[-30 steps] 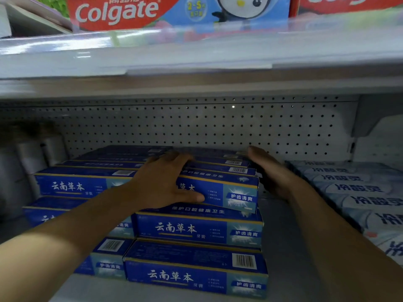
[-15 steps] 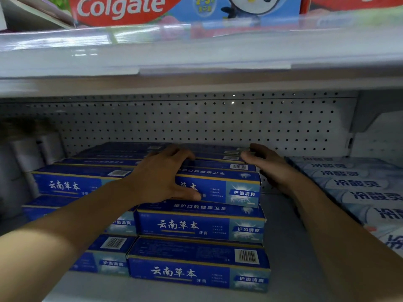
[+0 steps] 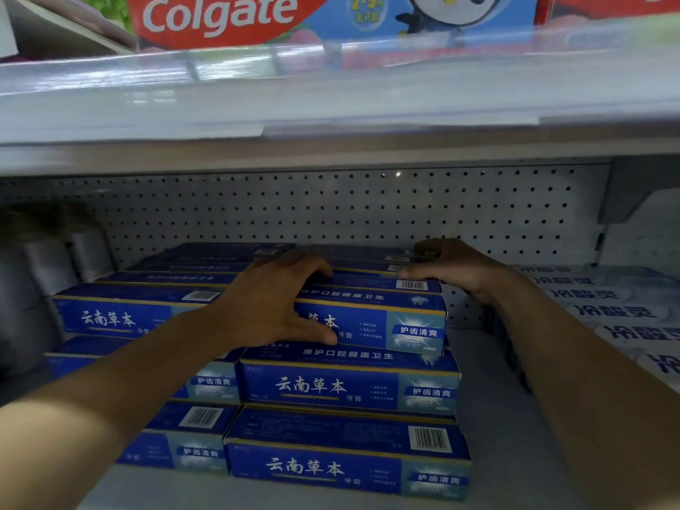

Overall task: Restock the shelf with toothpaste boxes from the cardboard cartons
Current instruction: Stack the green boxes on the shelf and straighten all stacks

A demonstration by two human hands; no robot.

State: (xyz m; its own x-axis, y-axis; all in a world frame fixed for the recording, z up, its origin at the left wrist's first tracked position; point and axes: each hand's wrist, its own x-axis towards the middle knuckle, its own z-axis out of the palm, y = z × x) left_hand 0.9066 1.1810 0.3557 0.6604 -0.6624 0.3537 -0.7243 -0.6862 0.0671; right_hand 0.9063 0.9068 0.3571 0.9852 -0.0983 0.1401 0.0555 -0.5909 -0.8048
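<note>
Blue toothpaste boxes stand in stacks three high on the grey shelf (image 3: 485,417), in two columns, with more rows behind. My left hand (image 3: 272,300) grips the top front box (image 3: 386,322) of the right column, with fingers over its top and thumb on its front face. My right hand (image 3: 456,266) sits further back, its fingers curled over the right end of the top rear boxes (image 3: 368,279). Below lie the middle box (image 3: 349,384) and the bottom box (image 3: 331,469). No cardboard carton is in view.
A pegboard back wall (image 3: 294,211) closes the shelf. The upper shelf edge (image 3: 331,112) hangs low overhead and carries Colgate boxes (image 3: 220,16). Pale toothpaste boxes (image 3: 607,311) fill the right side. Blurred silvery cylinders (image 3: 48,259) stand at the left.
My right hand has moved from the right side of the stack up onto the ends of the top rear boxes. My left hand keeps its hold on the top front box.
</note>
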